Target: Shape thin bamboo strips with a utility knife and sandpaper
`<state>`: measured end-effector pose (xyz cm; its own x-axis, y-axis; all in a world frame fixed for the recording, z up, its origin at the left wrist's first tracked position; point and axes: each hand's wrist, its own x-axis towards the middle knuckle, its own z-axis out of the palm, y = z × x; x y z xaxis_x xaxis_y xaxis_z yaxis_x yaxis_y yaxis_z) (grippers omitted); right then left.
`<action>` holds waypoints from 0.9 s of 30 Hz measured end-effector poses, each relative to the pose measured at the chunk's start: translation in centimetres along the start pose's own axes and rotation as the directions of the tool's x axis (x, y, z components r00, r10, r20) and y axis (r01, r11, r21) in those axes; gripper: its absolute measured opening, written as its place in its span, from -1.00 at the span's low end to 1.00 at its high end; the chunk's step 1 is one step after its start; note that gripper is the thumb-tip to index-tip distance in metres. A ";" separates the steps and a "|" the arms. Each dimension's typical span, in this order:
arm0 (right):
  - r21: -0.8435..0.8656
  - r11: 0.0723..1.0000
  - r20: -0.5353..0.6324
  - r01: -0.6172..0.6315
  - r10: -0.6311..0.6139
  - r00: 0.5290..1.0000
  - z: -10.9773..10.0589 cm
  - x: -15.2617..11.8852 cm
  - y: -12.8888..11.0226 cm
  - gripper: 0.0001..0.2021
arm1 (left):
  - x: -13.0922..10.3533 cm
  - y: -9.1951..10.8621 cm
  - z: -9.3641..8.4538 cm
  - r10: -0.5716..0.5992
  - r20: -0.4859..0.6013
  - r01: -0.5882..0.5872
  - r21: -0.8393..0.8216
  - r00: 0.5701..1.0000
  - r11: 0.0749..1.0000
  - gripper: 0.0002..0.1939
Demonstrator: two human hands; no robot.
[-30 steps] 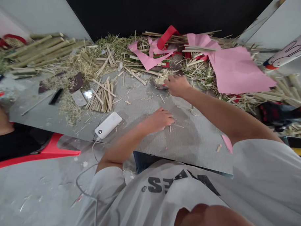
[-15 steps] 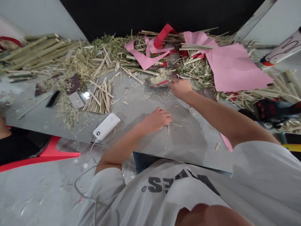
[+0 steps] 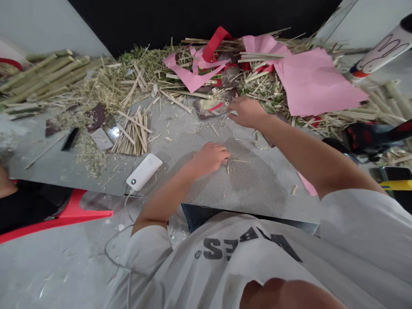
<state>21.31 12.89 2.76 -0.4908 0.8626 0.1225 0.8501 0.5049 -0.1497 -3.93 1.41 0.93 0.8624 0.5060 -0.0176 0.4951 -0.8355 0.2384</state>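
Grey desk [image 3: 178,142] carries everything. At its centre the left hand [image 3: 209,158] rests curled, its grip pinched on a thin pale bamboo sliver [image 3: 236,161]. At twelve o'clock from it, the right hand [image 3: 247,111] touches a flat dark blade [image 3: 213,110]; whether that grip is closed I cannot tell.

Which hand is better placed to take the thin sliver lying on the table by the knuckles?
Left. The left hand rests curled on the table with its fingertips at the thin sliver. The right hand is stretched farther out, at the grey scrap beside the straw pile.
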 end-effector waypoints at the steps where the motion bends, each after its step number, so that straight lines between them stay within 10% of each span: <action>1: 0.042 0.999 0.020 0.011 -0.011 1.000 -0.7 -1.7 -0.6 -0.77 | 0.0 0.0 0.0 -0.023 -0.001 0.023 -0.014 1.000 1.000 -0.81; 8: 0.174 0.980 0.187 0.093 -0.126 0.974 -1.1 -15.6 -8.2 -0.80 | 0.3 2.0 0.6 -0.096 -0.031 0.092 -0.124 0.995 0.988 -0.79; 13: 0.117 0.993 0.201 0.015 -0.038 0.979 0.2 -19.1 -11.0 -0.71 | 0.3 4.1 0.8 0.027 -0.008 -0.028 -0.177 1.000 0.984 -0.85; 17: 0.127 0.991 0.240 0.034 -0.064 0.969 0.8 -20.9 -13.1 -0.76 | 0.1 1.9 0.1 -0.033 -0.157 -0.015 -0.291 0.987 0.957 -0.82; 23: 0.121 0.988 0.302 0.093 -0.126 0.945 2.8 -22.2 -16.6 -0.77 | -0.2 -3.0 -1.0 -0.362 -0.641 0.088 -0.418 0.677 0.904 -0.75; 27: 0.028 0.999 0.287 -0.034 0.025 0.958 3.4 -17.3 -12.6 -0.77 | -0.4 -4.1 -0.9 -0.355 -0.718 0.190 -0.304 0.599 0.934 -0.78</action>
<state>18.46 -8.28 -0.78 -0.5036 0.8474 -0.1682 0.8608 0.4756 -0.1809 -6.41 4.83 0.82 0.2647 0.7537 0.6016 0.5940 -0.6189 0.5140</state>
